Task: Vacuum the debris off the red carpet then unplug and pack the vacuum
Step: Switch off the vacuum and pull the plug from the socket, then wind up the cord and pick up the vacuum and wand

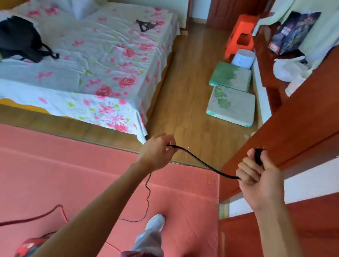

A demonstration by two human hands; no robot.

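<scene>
The person stood on the red carpet [65,168], one white shoe [155,222] planted near its far edge. The right hand [259,179] was closed in a fist around the black plug [258,157], which stuck up above the thumb, out past the carpet's right-hand edge and in front of a red-brown wooden panel [307,120]. The left hand [156,152] was raised over the carpet's far edge, its fingertips pinching the black cord [200,162]. The cord sagged between the two hands, then dropped from the left hand and trailed in loose bends across the carpet. The red vacuum [29,246] lay on the carpet at its near left part, partly hidden behind the left forearm. Its dark red hose [29,219] curved over the carpet just beyond it.

Beyond the carpet's far edge stood a bed [89,63] with a flowered sheet and a black backpack [15,37] on it. On the wooden floor past the carpet's far right corner lay two worn square cushions [229,76], and farther off an orange plastic stool [240,34].
</scene>
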